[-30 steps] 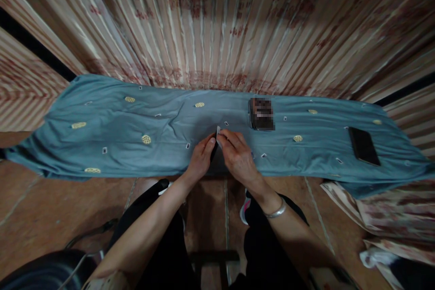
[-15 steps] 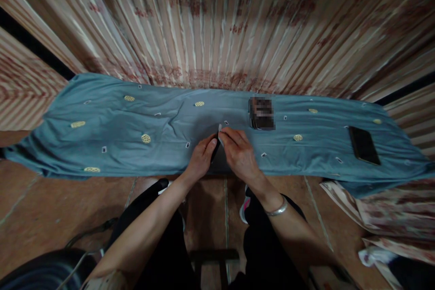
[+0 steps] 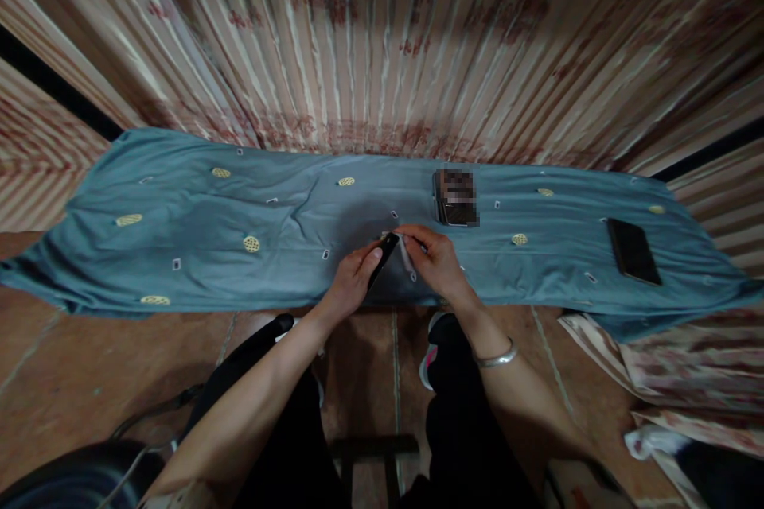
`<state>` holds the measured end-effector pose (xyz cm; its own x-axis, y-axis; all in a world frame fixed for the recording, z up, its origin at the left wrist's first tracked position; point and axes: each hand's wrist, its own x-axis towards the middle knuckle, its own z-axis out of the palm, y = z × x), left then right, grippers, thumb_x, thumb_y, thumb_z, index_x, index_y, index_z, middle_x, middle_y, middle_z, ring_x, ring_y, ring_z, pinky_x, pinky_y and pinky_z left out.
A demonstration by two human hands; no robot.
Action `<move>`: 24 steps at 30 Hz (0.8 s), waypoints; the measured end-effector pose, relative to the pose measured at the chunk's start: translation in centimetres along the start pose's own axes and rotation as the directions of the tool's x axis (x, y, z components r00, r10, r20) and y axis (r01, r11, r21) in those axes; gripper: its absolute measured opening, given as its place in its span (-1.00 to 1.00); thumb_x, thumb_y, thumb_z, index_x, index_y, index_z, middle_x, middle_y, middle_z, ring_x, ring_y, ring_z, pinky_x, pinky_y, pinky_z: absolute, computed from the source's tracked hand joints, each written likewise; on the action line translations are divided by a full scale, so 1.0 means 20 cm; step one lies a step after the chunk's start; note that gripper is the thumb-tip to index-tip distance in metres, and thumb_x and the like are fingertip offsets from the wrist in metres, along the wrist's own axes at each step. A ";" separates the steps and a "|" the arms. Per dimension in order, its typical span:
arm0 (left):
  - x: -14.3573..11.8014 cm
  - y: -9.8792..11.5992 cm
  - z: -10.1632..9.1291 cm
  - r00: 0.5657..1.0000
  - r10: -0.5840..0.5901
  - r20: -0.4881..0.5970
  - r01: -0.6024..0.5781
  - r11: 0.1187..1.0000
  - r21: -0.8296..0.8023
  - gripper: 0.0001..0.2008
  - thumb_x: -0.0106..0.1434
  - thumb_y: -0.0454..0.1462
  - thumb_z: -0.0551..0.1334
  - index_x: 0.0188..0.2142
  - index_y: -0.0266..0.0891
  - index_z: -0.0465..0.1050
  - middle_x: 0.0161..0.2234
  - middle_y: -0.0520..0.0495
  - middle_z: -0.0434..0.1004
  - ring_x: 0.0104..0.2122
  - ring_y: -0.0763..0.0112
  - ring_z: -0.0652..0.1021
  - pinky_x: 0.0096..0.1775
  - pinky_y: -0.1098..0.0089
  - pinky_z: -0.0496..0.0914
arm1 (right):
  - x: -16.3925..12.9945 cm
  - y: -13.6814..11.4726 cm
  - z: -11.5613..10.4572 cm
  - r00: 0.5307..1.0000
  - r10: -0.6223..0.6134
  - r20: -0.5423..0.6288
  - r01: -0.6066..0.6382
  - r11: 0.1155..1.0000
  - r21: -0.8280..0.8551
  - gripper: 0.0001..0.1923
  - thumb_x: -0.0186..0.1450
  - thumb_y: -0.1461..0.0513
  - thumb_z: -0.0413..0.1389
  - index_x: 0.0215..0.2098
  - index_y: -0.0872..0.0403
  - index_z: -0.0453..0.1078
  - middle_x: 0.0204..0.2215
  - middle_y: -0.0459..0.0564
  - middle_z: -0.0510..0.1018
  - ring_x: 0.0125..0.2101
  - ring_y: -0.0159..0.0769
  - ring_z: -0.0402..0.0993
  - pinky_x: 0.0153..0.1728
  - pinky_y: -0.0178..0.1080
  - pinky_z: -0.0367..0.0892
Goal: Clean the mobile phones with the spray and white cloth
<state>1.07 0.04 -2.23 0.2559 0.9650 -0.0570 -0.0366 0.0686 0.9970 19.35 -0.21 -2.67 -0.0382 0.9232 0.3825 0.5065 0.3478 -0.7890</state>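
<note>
A slim black object (image 3: 383, 258), possibly a phone seen edge-on, lies slanted over the blue cloth (image 3: 196, 238), its long axis running from lower left to upper right. The left hand (image 3: 352, 282) grips its lower end. The right hand (image 3: 438, 266), just beside its upper end, pinches a small pale strip (image 3: 406, 258). A second phone (image 3: 633, 251) lies well apart to the right.

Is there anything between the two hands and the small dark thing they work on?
Nothing visible stands between. The left hand already grips the small dark thing, and the right hand holds a thin pale strip just beside it, above the blue cloth.
</note>
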 end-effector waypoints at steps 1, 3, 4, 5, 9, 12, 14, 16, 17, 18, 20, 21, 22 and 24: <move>0.00 0.01 0.00 1.000 -0.009 0.012 0.009 1.000 -0.020 -0.62 0.22 0.05 0.36 -0.26 -0.20 0.71 -0.26 -0.12 0.74 -0.03 0.00 0.64 0.13 0.18 0.40 | 0.00 0.01 0.00 1.000 0.022 0.011 -0.023 0.999 0.022 -0.69 0.40 0.25 0.03 -0.11 0.01 0.64 -0.14 -0.02 0.75 -0.09 -0.22 0.67 0.01 -0.16 0.51; -0.01 0.02 0.00 0.999 -0.035 0.031 0.036 0.998 -0.052 -0.57 0.20 0.11 0.36 -0.37 -0.22 0.67 -0.39 -0.08 0.69 -0.12 0.07 0.63 0.02 0.24 0.44 | 0.01 0.02 -0.01 0.998 0.060 0.016 -0.061 0.996 0.065 -0.70 0.38 0.22 0.05 -0.14 0.01 0.65 -0.16 -0.02 0.75 -0.09 -0.21 0.67 0.01 -0.17 0.51; -0.01 0.03 0.00 0.998 -0.055 0.032 0.057 0.996 -0.063 -0.55 0.19 0.14 0.36 -0.42 -0.22 0.64 -0.44 -0.06 0.64 -0.20 0.12 0.62 -0.06 0.27 0.45 | 0.02 0.03 -0.01 0.997 0.077 0.009 -0.078 0.993 0.089 -0.70 0.37 0.21 0.06 -0.15 0.01 0.66 -0.17 -0.03 0.76 -0.10 -0.21 0.67 0.01 -0.17 0.51; -0.02 0.03 0.00 0.997 -0.076 0.022 0.077 0.994 -0.075 -0.52 0.18 0.17 0.36 -0.46 -0.22 0.61 -0.49 -0.03 0.59 -0.28 0.19 0.59 -0.15 0.30 0.44 | 0.02 0.03 -0.01 0.995 0.095 0.001 -0.095 0.989 0.116 -0.71 0.36 0.19 0.07 -0.18 0.01 0.66 -0.18 -0.03 0.76 -0.12 -0.20 0.67 -0.01 -0.17 0.51; -0.02 0.02 0.01 0.990 -0.131 -0.050 0.121 0.980 -0.157 -0.44 0.14 0.24 0.36 -0.57 -0.19 0.47 -0.60 0.03 0.43 -0.47 0.36 0.44 -0.35 0.36 0.36 | 0.03 0.05 0.00 0.977 0.214 -0.012 -0.204 0.944 0.260 -0.74 0.30 0.10 0.15 -0.26 -0.02 0.69 -0.31 -0.09 0.75 -0.27 -0.22 0.65 -0.18 -0.22 0.51; -0.01 0.02 0.02 0.984 -0.169 -0.055 0.149 0.953 -0.263 -0.49 0.19 0.19 0.36 -0.52 -0.20 0.50 -0.55 0.01 0.49 -0.45 0.36 0.47 -0.34 0.37 0.39 | 0.04 0.05 0.03 0.943 0.332 -0.018 -0.297 0.865 0.405 -0.73 0.22 0.02 0.23 -0.29 -0.04 0.70 -0.35 -0.12 0.75 -0.34 -0.26 0.63 -0.27 -0.26 0.50; -0.01 0.03 0.02 0.975 -0.223 -0.029 0.196 0.905 -0.378 -0.56 0.27 0.13 0.32 -0.40 -0.20 0.57 -0.46 -0.04 0.59 -0.34 0.29 0.58 -0.24 0.34 0.46 | 0.04 0.04 0.05 0.920 0.391 -0.028 -0.328 0.806 0.493 -0.70 0.17 -0.01 0.28 -0.29 -0.03 0.71 -0.34 -0.12 0.76 -0.33 -0.26 0.64 -0.26 -0.25 0.52; 0.00 0.03 0.03 0.957 -0.291 0.001 0.254 0.834 -0.490 -0.63 0.36 0.05 0.26 -0.27 -0.19 0.60 -0.36 -0.08 0.67 -0.21 0.22 0.65 -0.11 0.27 0.52 | 0.03 0.04 0.08 0.909 0.415 -0.046 -0.329 0.780 0.533 -0.68 0.14 -0.02 0.31 -0.27 -0.02 0.71 -0.31 -0.10 0.77 -0.30 -0.23 0.66 -0.21 -0.22 0.54; 0.01 0.03 0.03 0.947 -0.322 0.009 0.277 0.801 -0.530 -0.66 0.38 0.02 0.24 -0.23 -0.19 0.61 -0.32 -0.09 0.69 -0.17 0.20 0.66 -0.06 0.23 0.53 | 0.03 0.03 0.09 0.908 0.416 -0.059 -0.323 0.782 0.533 -0.69 0.15 -0.01 0.31 -0.26 -0.02 0.71 -0.29 -0.10 0.77 -0.27 -0.22 0.67 -0.17 -0.20 0.55; 0.01 0.03 0.04 0.939 -0.345 0.008 0.290 0.777 -0.560 -0.68 0.40 -0.01 0.23 -0.20 -0.19 0.61 -0.29 -0.09 0.70 -0.16 0.20 0.67 -0.03 0.21 0.53 | 0.03 0.03 0.10 0.908 0.412 -0.070 -0.319 0.791 0.522 -0.69 0.16 -0.01 0.30 -0.26 -0.02 0.71 -0.27 -0.10 0.77 -0.25 -0.21 0.67 -0.13 -0.18 0.55; 0.02 0.02 0.04 0.929 -0.369 -0.013 0.288 0.747 -0.599 -0.71 0.41 -0.06 0.23 -0.19 -0.20 0.61 -0.28 -0.08 0.70 -0.18 0.22 0.67 -0.01 0.18 0.54 | 0.02 0.03 0.13 0.913 0.400 -0.084 -0.312 0.814 0.490 -0.71 0.19 0.01 0.27 -0.24 -0.03 0.71 -0.26 -0.10 0.77 -0.21 -0.19 0.68 -0.09 -0.15 0.56; 0.03 0.02 0.04 0.928 -0.371 -0.028 0.278 0.741 -0.611 -0.73 0.40 -0.07 0.25 -0.20 -0.21 0.60 -0.30 -0.08 0.70 -0.21 0.24 0.67 -0.02 0.19 0.54 | 0.02 0.03 0.14 0.915 0.393 -0.089 -0.308 0.825 0.474 -0.72 0.21 0.03 0.26 -0.23 -0.03 0.70 -0.26 -0.10 0.77 -0.20 -0.18 0.68 -0.08 -0.15 0.56; 0.03 0.02 0.04 0.927 -0.370 -0.051 0.261 0.739 -0.621 -0.74 0.39 -0.08 0.26 -0.21 -0.22 0.60 -0.32 -0.07 0.69 -0.23 0.27 0.67 -0.03 0.21 0.54 | 0.01 0.03 0.14 0.919 0.384 -0.093 -0.303 0.836 0.458 -0.73 0.22 0.05 0.25 -0.22 -0.03 0.70 -0.25 -0.10 0.77 -0.19 -0.18 0.68 -0.07 -0.14 0.56; 0.04 0.02 0.05 0.923 -0.368 -0.108 0.221 0.741 -0.634 -0.76 0.38 -0.11 0.28 -0.24 -0.24 0.59 -0.37 -0.04 0.68 -0.27 0.31 0.66 -0.06 0.27 0.55 | 0.00 0.02 0.16 0.926 0.363 -0.101 -0.289 0.856 0.428 -0.74 0.23 0.10 0.23 -0.19 -0.03 0.70 -0.24 -0.10 0.77 -0.18 -0.17 0.68 -0.06 -0.13 0.56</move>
<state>2.17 0.61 -1.77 0.1450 0.8934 -0.4253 -0.5833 0.4243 0.6926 16.68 0.51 -4.50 0.2354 0.9649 0.1164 0.0762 0.1011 -0.9920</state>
